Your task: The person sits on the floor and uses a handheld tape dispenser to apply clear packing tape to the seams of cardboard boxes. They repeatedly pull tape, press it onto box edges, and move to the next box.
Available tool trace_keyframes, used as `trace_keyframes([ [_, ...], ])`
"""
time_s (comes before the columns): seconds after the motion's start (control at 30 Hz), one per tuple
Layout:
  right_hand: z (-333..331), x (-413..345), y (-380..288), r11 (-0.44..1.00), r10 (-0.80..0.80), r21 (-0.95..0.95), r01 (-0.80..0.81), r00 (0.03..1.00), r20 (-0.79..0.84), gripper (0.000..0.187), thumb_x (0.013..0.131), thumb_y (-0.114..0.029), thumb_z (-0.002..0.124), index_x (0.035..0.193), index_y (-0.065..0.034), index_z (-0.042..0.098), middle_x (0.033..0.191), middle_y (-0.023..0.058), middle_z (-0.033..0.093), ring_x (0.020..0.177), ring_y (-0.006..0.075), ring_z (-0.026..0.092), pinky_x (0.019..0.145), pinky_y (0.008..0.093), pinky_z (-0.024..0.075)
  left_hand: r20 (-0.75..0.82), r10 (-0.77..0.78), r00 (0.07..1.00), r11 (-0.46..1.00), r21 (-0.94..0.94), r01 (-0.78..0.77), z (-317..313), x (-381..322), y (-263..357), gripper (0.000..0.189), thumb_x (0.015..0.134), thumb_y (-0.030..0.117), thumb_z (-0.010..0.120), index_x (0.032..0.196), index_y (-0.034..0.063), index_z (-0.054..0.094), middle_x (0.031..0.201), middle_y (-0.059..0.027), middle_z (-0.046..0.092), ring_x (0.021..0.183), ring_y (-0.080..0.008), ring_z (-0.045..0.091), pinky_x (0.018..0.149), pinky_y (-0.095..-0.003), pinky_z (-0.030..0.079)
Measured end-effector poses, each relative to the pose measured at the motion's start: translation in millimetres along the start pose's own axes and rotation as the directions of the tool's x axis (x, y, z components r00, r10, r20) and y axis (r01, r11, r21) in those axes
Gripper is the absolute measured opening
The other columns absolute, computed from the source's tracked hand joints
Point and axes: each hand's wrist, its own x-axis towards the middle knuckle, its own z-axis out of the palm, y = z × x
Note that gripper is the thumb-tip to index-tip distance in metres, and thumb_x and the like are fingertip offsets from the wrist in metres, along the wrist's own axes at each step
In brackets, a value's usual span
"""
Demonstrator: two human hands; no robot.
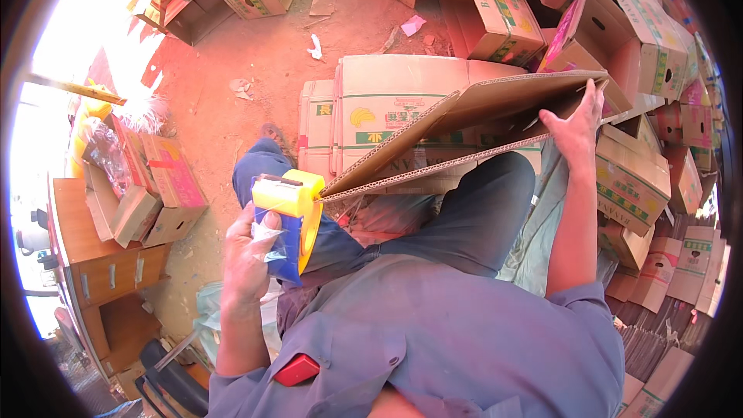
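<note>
My left hand (246, 249) is closed around a blue and yellow packing-tape dispenser (290, 220). The dispenser's yellow top touches the left corner of a folded cardboard box (441, 122), whose two layers gape apart between my hands. My right hand (574, 122) grips the box's far right end, fingertips over its upper edge and thumb by the inner side. Beneath and beyond it lie flattened banana cartons (400, 75) in a stack on the ground, in front of my knees.
Many open banana cartons (493, 11) stand at the top and right. Flattened cartons (659, 267) are stacked at the lower right. A wooden desk (110, 278) with drawers is at the left, cartons (174, 186) beside it. A black chair (174, 377) stands at the lower left.
</note>
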Motion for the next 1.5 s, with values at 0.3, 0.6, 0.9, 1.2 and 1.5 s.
trace_keyframes([
  [0.3,-21,15,-7,0.843,0.075,0.487,-0.229,0.946,0.315,0.088,0.079,0.006,0.051,0.163,0.0007,0.022,0.15,0.0209,0.053,0.139,0.0274,0.052,0.118,0.0354,0.0367,-0.102,0.047,0.994,0.963,-0.259,-0.072,4,16,-34,0.038,0.11,0.028,0.056,0.136,0.0012,0.059,0.123,-0.0077,0.071,0.106,-0.0154,0.071,0.093,-0.0322,0.059],
  [0.6,-41,20,-23,0.921,-0.388,0.334,0.202,0.576,0.72,0.085,0.076,0.008,0.051,0.158,-0.0072,0.04,0.142,0.0212,0.062,0.126,0.0323,0.064,0.105,0.0397,0.049,0.015,-0.003,1.0,1.0,-0.021,0.003,30,3,-21,0.041,0.104,0.026,0.068,0.135,-0.0001,0.062,0.114,-0.0051,0.072,0.095,-0.0094,0.068,0.083,-0.027,0.056],
  [0.9,2,43,-32,0.947,-0.272,0.221,0.233,0.22,0.937,0.08,0.09,-0.063,0.065,0.148,-0.0082,0.056,0.145,0.0209,0.06,0.137,0.0388,0.054,0.116,0.0466,0.0411,0.45,-0.288,0.845,0.813,0.582,-0.032,45,114,36,0.054,0.096,0.049,0.074,0.125,0.003,0.071,0.099,-0.0021,0.071,0.081,-0.0076,0.064,0.071,-0.0263,0.053],
  [1.2,5,50,-24,0.827,-0.548,0.517,0.221,0.112,0.829,0.11,0.055,-0.069,0.088,0.142,-0.0074,0.062,0.142,0.019,0.063,0.135,0.0367,0.057,0.116,0.045,0.0418,0.468,-0.459,0.755,0.778,0.623,0.087,79,220,55,0.045,0.102,0.037,0.067,0.13,0.0025,0.069,0.115,-0.0058,0.074,0.097,-0.0118,0.07,0.089,-0.0276,0.058],
  [1.5,87,87,-14,0.699,-0.713,0.508,0.503,0.543,0.443,0.07,0.066,-0.056,0.089,0.106,-0.0035,0.066,0.12,0.0145,0.07,0.117,0.0349,0.064,0.104,0.0426,0.0494,0.296,-0.424,0.856,0.772,0.612,0.17,82,221,77,0.051,0.104,0.038,0.065,0.141,0.0025,0.063,0.117,-0.0053,0.073,0.101,-0.0109,0.069,0.093,-0.0282,0.056],
])
